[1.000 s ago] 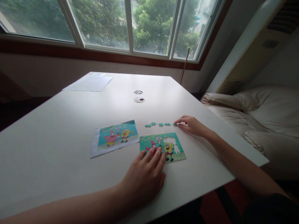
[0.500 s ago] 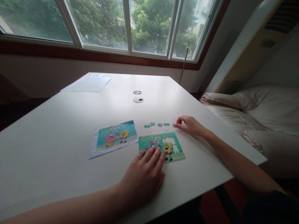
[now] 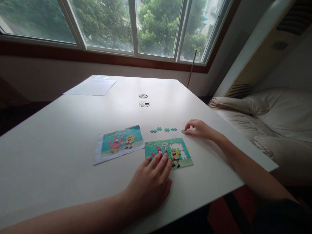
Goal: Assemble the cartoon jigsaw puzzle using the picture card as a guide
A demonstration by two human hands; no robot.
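Observation:
A jigsaw puzzle with cartoon figures lies on the white table, with a gap of lost pieces around the yellow figure's upper right. My left hand rests on its lower left part, fingers spread and flat, covering some of the picture. Beyond the puzzle's right corner, my right hand pinches a small green puzzle piece between thumb and forefinger, at the tabletop. Several loose green puzzle pieces form a row to the left of that hand.
A printed picture sheet of the same scene lies left of the puzzle. White paper is at the table's far left. Two round inserts sit in the tabletop. A beige sofa stands to the right, below a window.
My right hand has shifted slightly to the right, and the piece at its fingertips now shows more green. My left hand stays in place on the puzzle.

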